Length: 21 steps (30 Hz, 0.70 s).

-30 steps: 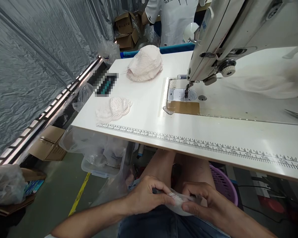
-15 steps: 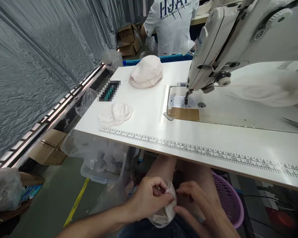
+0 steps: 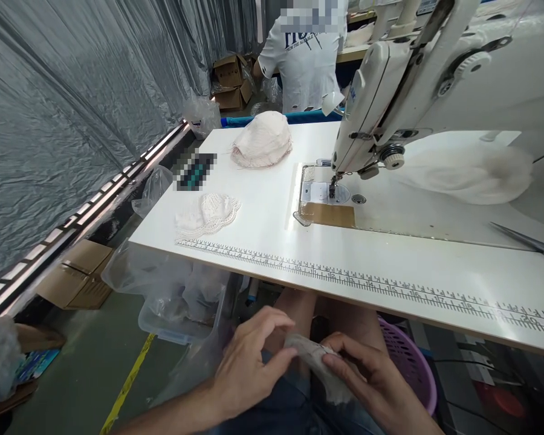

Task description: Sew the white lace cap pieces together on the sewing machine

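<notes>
Over my lap, a thin off-white cloth piece hangs pinched between the thumb and fingers of my right hand. My left hand is at the cloth's left end, its fingers spread and its thumb tip close to the edge; whether it touches is unclear. On the sewing table above lies a white piece with a scalloped lace edge. Farther back rests a pale cap-shaped cloth with a frayed rim. The sewing machine stands at the right, its needle and presser foot over the metal plate.
Scissors and a bundle of sheer cloth lie at the table's right. A printed ruler runs along the front edge. Below are a purple basket and a clear plastic bin. A person in a white shirt sits beyond.
My left hand has let go of the cloth and moved left, its fingers spreading. My right hand, empty before, now grips the cloth, which has turned and shifted right. The view has shifted slightly.
</notes>
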Available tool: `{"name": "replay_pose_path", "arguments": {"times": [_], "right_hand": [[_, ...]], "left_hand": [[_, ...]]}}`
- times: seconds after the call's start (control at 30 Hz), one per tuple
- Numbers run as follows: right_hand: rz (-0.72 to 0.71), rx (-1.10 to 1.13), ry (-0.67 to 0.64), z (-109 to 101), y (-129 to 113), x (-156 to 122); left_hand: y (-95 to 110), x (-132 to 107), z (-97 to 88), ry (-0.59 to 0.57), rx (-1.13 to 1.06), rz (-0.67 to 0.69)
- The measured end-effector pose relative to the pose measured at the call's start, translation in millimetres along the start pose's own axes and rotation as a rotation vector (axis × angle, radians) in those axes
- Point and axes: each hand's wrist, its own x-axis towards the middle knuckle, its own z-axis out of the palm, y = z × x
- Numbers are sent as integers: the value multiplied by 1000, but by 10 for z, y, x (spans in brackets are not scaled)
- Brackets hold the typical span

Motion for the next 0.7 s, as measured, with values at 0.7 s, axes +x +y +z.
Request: {"name": "replay_pose_path", "arguments": {"times": [0.7], "right_hand": [[307, 352, -125, -231, 61, -48]], "left_hand": [[-197, 208, 73, -450, -416, -132]]}}
